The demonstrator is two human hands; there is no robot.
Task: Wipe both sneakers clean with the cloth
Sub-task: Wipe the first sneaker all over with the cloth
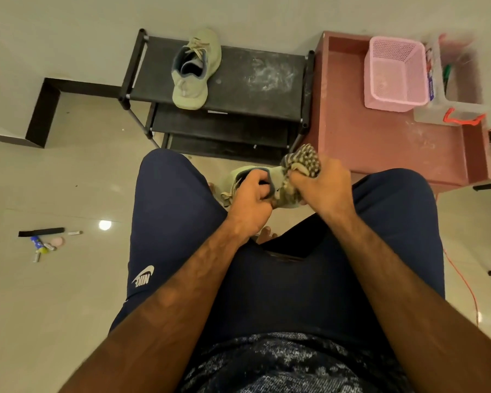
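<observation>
One pale green sneaker (194, 70) lies on the top shelf of the black shoe rack (250, 89), toe toward me. The other pale green sneaker (236, 180) hangs between my knees. My left hand (251, 199) grips it by the collar, fingers curled into the opening. My right hand (321, 188) holds a bunched checked cloth (304, 158) and presses it against the heel end of the held sneaker. Most of that sneaker is hidden behind both hands.
A pink low table (380, 143) stands to the right of the rack, carrying a pink basket (394, 75) and a clear box (459, 89). Small items, including a black strap (41, 232), lie on the tiled floor at the left. An orange cable (462, 285) runs at the right.
</observation>
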